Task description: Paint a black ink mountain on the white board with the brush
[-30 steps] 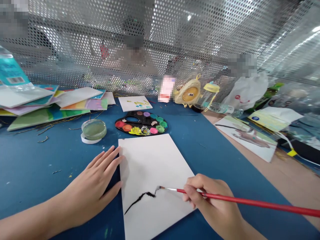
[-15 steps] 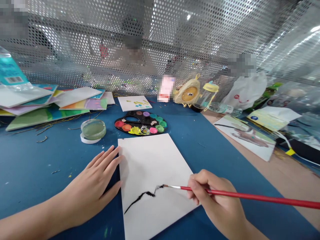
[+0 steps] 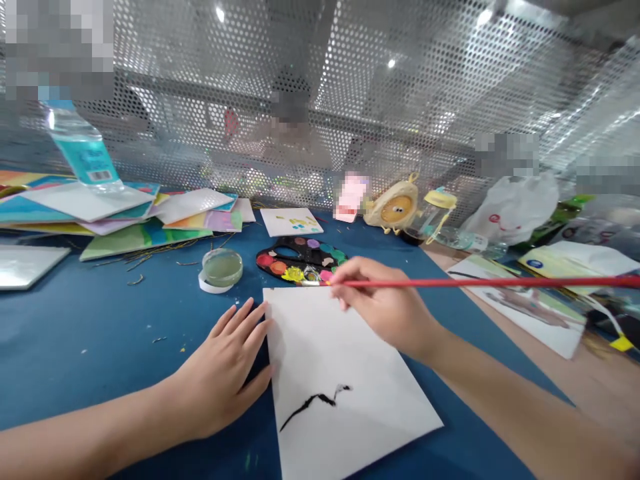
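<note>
- The right grip (image 3: 385, 303) pinches a red-handled paintbrush (image 3: 500, 283) between thumb and fingers, its metal ferrule just above the top edge of the sheet and beside the lower rim of the plastic paint palette (image 3: 300, 259).
- The left grip (image 3: 220, 380) lies spread on the blue counter (image 3: 100, 320), fingers fanned, touching the left edge of the white sheet (image 3: 350, 427).
- That sheet lies askew near the counter's near edge.
- Painted so far: one thin, wavering black stroke (image 3: 315, 403) across its lower half; the rest is bare white.
- Left of the palette sits a shallow dish of pale green liquid (image 3: 223, 268).
- Toward the far edge lie stacked painted cards (image 3: 137, 237), and off the right edge, another painted sheet (image 3: 530, 307).
</note>
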Demonstrator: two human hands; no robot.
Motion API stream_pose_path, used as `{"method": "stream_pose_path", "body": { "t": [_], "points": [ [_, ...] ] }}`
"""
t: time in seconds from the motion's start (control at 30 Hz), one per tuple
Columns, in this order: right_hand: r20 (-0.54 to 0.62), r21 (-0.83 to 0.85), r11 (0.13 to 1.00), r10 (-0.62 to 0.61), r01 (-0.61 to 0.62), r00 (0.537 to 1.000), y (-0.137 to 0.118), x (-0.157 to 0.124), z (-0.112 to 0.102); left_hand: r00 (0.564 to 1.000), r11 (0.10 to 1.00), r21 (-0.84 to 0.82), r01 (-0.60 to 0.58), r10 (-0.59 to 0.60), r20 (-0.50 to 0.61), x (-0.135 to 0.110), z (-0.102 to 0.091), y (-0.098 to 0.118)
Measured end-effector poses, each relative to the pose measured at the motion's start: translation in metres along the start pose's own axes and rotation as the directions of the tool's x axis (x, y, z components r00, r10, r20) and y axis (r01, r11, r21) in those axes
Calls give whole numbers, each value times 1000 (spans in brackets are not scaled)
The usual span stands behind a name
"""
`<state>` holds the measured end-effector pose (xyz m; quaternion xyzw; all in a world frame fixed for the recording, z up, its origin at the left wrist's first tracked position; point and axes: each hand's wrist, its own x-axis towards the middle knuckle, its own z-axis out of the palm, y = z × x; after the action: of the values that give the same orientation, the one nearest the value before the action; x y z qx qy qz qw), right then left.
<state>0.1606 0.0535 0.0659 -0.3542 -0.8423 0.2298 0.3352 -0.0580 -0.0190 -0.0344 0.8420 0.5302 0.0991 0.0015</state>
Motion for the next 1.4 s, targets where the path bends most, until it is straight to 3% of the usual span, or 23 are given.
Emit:
{"method": "stream_pose_path", "body": {
  "t": [0.23, 0.47, 0.63, 0.83, 1.17, 1.4],
  "points": [
    [30, -101, 991, -88, 91, 996, 8, 96, 43, 992, 992, -106, 70, -58, 110, 2, -12, 2],
    [-9, -255, 965, 62, -62, 998, 66, 152, 48, 994, 983, -170, 66, -51, 92, 0, -14, 1],
    [21, -267, 946, 197, -184, 980, 99, 162, 57, 996, 981, -187, 57, -42, 84, -1, -14, 0],
    [83, -270, 932, 274, -243, 958, 106, 171, 61, 996, 977, -206, 61, -45, 78, 0, -13, -1],
    [147, -334, 925, 238, -178, 960, 94, 184, 53, 996, 976, -210, 59, -43, 77, 0, -15, -1],
    [217, -348, 931, 194, -110, 957, 101, 189, 52, 997, 978, -200, 52, -39, 70, 1, -14, -2]
  ]
}}
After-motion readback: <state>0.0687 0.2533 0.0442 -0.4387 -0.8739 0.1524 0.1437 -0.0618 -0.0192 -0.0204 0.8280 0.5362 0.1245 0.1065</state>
